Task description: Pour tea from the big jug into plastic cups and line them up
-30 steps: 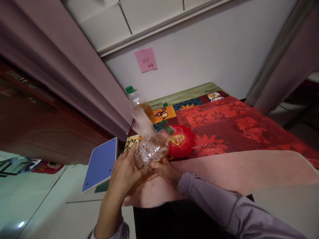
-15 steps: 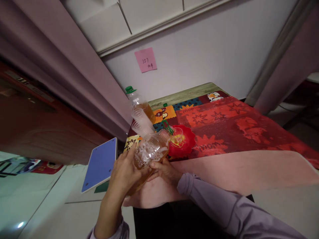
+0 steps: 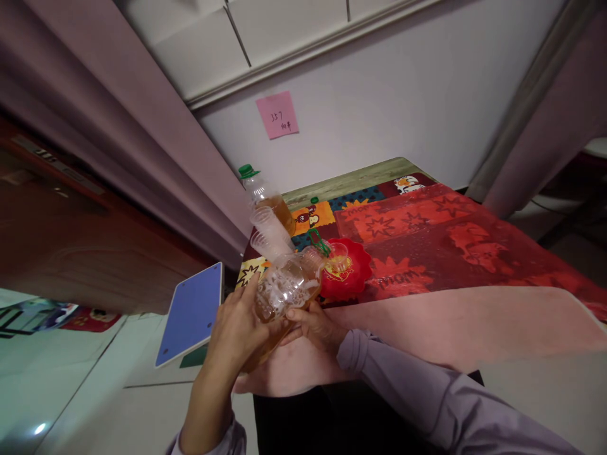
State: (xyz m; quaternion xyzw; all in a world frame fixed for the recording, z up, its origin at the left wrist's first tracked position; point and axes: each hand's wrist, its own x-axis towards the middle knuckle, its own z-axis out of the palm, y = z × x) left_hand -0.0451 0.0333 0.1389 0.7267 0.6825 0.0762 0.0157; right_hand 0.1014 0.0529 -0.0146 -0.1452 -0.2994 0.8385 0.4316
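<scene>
Both my hands grip a large clear plastic bottle (image 3: 284, 287) holding amber liquid, tilted with its open neck towards a small clear cup (image 3: 337, 254). The cup stands on a red scalloped plate (image 3: 353, 278). My left hand (image 3: 237, 328) wraps the bottle's lower body from the left. My right hand (image 3: 310, 325) holds it from underneath on the right. A green loop hangs at the bottle's neck (image 3: 318, 242).
A second bottle with a green cap (image 3: 258, 189) and a stack of clear cups (image 3: 268, 230) stand behind. A colourful patterned cloth (image 3: 427, 234) covers the table. A blue board (image 3: 192, 313) leans at the left. A pink note (image 3: 277, 114) is stuck on the wall.
</scene>
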